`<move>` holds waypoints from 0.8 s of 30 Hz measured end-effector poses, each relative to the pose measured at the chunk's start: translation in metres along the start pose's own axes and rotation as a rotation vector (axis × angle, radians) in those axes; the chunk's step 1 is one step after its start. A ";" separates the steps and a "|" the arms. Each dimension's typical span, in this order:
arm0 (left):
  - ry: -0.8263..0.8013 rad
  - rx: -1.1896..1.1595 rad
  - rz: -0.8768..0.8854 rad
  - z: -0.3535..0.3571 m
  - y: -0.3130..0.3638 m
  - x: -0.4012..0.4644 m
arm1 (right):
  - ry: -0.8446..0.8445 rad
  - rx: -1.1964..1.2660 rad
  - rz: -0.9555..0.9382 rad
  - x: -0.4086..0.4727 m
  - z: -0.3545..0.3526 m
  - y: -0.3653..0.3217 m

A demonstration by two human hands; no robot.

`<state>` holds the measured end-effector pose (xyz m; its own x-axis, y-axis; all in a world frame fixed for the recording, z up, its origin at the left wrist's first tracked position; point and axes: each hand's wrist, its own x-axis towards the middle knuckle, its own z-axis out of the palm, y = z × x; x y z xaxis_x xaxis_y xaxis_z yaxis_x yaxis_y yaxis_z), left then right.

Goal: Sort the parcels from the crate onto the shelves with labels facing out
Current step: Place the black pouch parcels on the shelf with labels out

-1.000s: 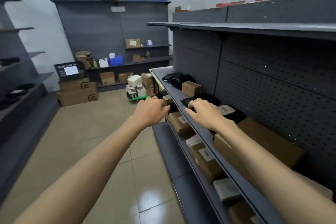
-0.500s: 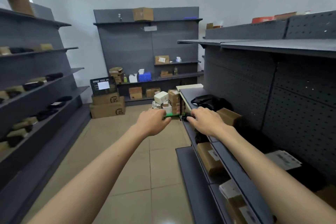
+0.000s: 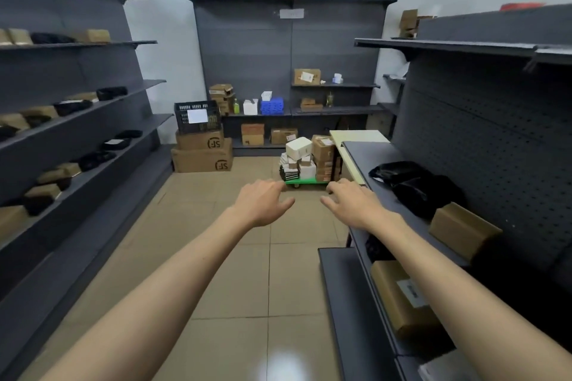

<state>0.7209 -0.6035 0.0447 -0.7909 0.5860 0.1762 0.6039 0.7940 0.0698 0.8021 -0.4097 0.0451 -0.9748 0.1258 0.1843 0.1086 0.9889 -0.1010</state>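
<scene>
The shelves (image 3: pixel 387 148) beside the right grip (image 3: pixel 353 204) are dark grey, their back panel (image 3: pixel 495 133) dotted with small holes. Black bags (image 3: pixel 411 182) and a brown cardboard box (image 3: pixel 461 229) lie just right of it. Beyond both grips, white and brown parcels (image 3: pixel 309 157) sit on a green trolley (image 3: pixel 306 181). Farther off stand a black crate (image 3: pixel 198 117) bearing a white label and a blue box (image 3: pixel 272 106). The floor (image 3: pixel 247 257) is beige tile.

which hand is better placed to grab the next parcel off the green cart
Neither clearly: left hand and right hand are both empty, level, flanking the green cart far ahead.
</scene>
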 end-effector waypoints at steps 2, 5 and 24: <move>-0.004 0.003 0.018 0.005 -0.020 0.032 | -0.002 -0.015 0.016 0.032 0.005 -0.002; 0.018 -0.003 0.051 0.006 -0.048 0.088 | 0.021 -0.034 0.058 0.081 0.009 -0.001; -0.023 -0.066 0.417 0.065 -0.078 0.376 | 0.031 -0.086 0.391 0.296 0.062 0.101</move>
<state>0.3694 -0.4346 0.0415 -0.4789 0.8590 0.1810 0.8772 0.4763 0.0603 0.5128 -0.2775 0.0284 -0.8503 0.4954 0.1775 0.4878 0.8686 -0.0876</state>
